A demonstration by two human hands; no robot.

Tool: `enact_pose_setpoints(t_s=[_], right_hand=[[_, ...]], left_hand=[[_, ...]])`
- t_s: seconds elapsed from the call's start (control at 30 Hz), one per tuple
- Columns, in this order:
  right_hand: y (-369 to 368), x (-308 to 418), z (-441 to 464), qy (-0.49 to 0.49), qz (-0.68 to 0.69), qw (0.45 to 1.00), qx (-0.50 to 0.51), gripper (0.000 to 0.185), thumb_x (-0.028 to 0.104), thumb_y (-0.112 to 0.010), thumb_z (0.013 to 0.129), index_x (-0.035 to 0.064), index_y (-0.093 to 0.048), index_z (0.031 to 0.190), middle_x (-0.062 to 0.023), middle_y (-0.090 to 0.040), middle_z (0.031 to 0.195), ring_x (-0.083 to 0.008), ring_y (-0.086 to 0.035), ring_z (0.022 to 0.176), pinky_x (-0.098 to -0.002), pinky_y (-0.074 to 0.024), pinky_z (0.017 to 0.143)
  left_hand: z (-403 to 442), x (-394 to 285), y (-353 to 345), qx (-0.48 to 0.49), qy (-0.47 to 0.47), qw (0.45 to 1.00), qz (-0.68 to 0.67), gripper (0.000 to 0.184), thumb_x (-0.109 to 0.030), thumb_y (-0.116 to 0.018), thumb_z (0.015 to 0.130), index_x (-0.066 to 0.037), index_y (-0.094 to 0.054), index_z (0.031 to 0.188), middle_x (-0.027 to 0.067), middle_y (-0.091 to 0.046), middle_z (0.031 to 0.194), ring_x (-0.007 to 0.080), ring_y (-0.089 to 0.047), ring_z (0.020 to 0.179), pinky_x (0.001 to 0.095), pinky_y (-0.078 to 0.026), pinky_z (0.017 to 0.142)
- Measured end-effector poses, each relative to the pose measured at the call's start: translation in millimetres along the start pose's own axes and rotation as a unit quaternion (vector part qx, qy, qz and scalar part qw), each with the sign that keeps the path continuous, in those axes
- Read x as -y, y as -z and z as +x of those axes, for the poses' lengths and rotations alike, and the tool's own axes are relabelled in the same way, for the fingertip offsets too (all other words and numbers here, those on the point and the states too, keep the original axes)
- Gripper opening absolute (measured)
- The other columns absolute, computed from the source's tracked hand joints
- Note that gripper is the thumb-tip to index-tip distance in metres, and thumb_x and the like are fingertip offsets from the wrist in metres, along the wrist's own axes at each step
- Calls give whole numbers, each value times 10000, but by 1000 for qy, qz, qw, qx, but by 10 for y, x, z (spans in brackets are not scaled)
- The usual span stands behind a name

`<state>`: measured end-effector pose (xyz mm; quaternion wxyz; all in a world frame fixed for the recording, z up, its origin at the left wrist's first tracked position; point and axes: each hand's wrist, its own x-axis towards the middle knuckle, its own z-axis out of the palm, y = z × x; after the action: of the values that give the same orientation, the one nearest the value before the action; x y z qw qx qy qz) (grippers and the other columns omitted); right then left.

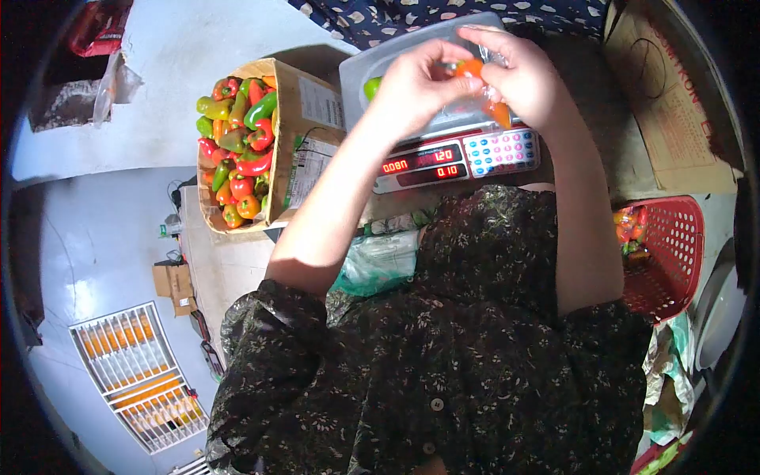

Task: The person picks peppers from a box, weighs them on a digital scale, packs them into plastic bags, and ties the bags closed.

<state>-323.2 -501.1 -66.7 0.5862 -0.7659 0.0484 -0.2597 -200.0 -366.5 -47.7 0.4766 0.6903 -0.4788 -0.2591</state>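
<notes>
Above the tray of a digital scale [386,180], my two hands meet around small orange peppers and a clear plastic bag. The fingers of my left hand [419,83] are closed at an orange pepper [469,70]. My right hand [526,75] is closed on the clear plastic bag [495,57], and its fingers partly hide the contents. Another orange pepper [499,115] shows just below the right hand. A green pepper [372,87] lies on the grey tray [356,67], beside my left hand. Red digits are lit on the scale's front.
To the left stands an open cardboard box [305,111] full of red, green and orange peppers. A red basket [673,245] with bagged peppers sits at the right. A large carton [673,95] stands behind it. Green plastic bags [380,261] lie near my body.
</notes>
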Motion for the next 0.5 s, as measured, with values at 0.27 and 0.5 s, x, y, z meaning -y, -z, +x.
enact_pose_setpoints(t_s=[0.27,0.5], right_hand=[[-493,157,-169,75,-129,989,-21,468,-65,-473,737,-56,-537,1200,-204,-537,1260,-282,-523,1179,-322,-397,1013],[-1061,510,-321,124,-212,968,58,384,61,-496,787,-49,-550,1151,-229,-455,1299,-293,-574,1049,-394,-499,793]], left_hand=[[-418,154,-177,74,-32,992,101,371,-176,-717,725,-17,-584,1032,118,-636,1033,178,-604,970,321,-479,841],[-485,637,-24,7,-43,994,98,387,-194,-553,845,-7,-507,1181,172,-469,1293,256,-531,1117,380,-454,922]])
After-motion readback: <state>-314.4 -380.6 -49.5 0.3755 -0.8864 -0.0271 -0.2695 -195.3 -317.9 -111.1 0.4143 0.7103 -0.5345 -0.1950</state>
